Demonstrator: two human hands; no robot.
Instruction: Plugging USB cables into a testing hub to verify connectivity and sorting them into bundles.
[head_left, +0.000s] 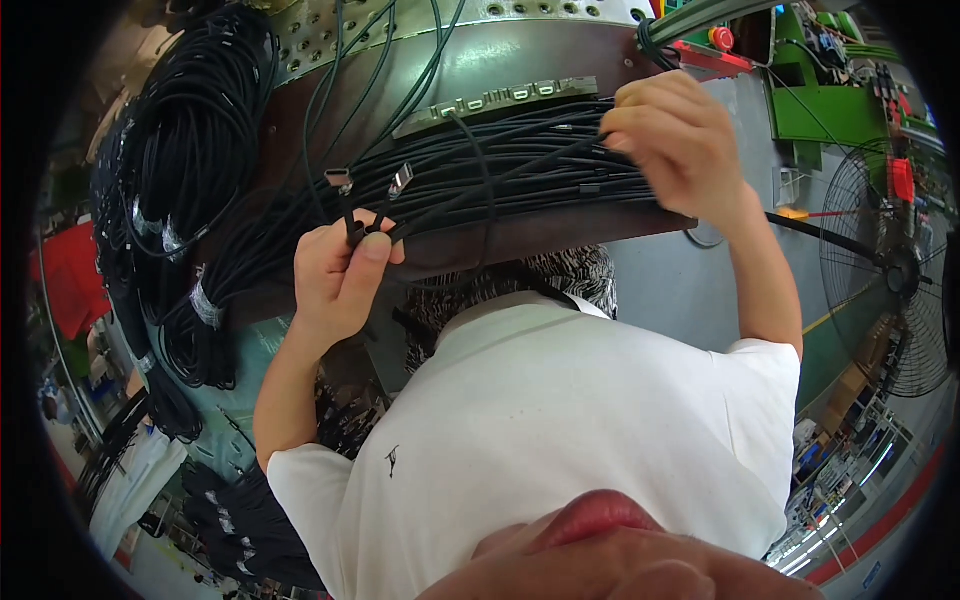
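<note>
- The left hand [340, 270] is closed, and 2 black cable ends [362, 230] are pinched between thumb and fingers.
- The right hand [670, 140] is curled shut around the far side of the black cable bundle [510, 170].
- The bundle is laid across the curved brown table edge [520, 235], between both hands.
- Progress is judged partial: many cables are gathered, yet 2 metal plugs [400, 180] are seen loose beside the left hand.
- Coiled, taped cable hanks [190, 150] are hung at the left.
- A standing fan [890, 270], a green machine frame [840, 100] and grey factory floor [670, 280] are seen beyond.
</note>
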